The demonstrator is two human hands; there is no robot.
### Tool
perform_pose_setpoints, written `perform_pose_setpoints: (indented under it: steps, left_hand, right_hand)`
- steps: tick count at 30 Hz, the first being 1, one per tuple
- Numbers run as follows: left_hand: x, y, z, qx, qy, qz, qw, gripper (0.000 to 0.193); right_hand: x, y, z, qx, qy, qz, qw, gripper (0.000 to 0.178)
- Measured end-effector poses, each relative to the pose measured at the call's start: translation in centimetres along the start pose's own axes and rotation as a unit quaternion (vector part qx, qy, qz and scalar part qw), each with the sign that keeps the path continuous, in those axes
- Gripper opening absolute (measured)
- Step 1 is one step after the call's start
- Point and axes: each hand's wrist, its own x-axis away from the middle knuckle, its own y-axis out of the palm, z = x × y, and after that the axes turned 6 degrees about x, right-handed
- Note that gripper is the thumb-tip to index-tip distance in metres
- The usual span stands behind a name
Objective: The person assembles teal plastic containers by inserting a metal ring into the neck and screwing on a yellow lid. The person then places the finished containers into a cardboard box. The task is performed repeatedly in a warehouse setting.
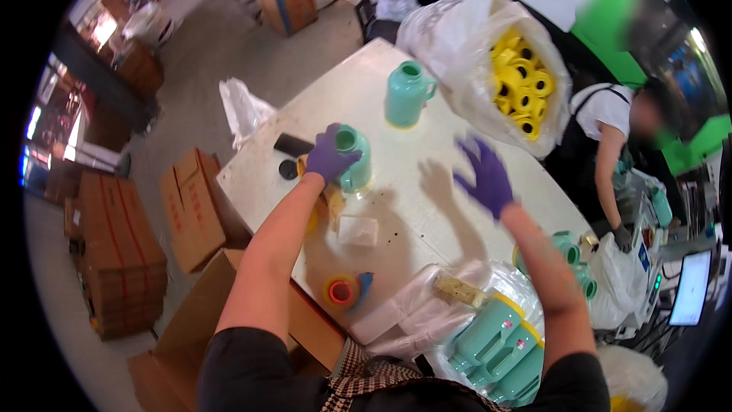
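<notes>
My left hand (328, 156), in a purple glove, grips a teal jug (356, 174) that stands upright on the white table, its round mouth uncovered. My right hand (486, 181), gloved the same way, hovers over the table with its fingers spread and nothing in it. Farther back stands a second teal jug (406, 96) with a side handle and a yellow rim at its base. A dark cylinder (293, 144) and a round black piece (287, 169) lie left of my left hand. Nearer to me is a small whitish block (357, 230).
A roll of tape (341, 291) sits at the near table edge, beside plastic bags (412, 301). Several teal jugs (488, 339) lie wrapped at the near right. A big bag of yellow parts (524, 84) stands behind. Cartons (191, 210) flank the left; a co-worker (606, 137) works at right.
</notes>
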Motion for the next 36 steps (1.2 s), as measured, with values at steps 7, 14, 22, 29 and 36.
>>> perform_pose_setpoints:
  steps: [7, 14, 22, 29, 36]
  left_hand:
    - [-0.3, 0.2, -2.8, 0.002, 0.05, 0.022, 0.999, 0.087]
    - [-0.6, 0.9, -3.6, 0.019, 0.09, 0.06, 0.994, 0.086]
    - [-2.1, 2.6, -4.1, 0.114, 0.186, 0.01, 0.976, 0.081]
    - [15.1, 3.1, 7.1, -0.06, 0.45, -0.028, 0.89, 0.064]
    - [41.7, 14.0, 22.4, 0.156, 0.501, -0.3, 0.797, 0.042]
  right_hand:
    - [-32.5, 14.8, 4.6, 0.152, 0.095, -0.042, 0.983, 0.09]
    - [-30.4, 17.9, 3.0, 0.035, 0.125, -0.156, 0.979, 0.071]
    - [-6.8, 1.0, 6.2, -0.072, 0.191, -0.014, 0.979, 0.075]
    - [34.6, -17.4, -3.7, -0.361, 0.5, 0.329, 0.715, 0.066]
    - [59.0, -18.0, -19.5, -0.054, 0.689, 0.451, 0.565, 0.061]
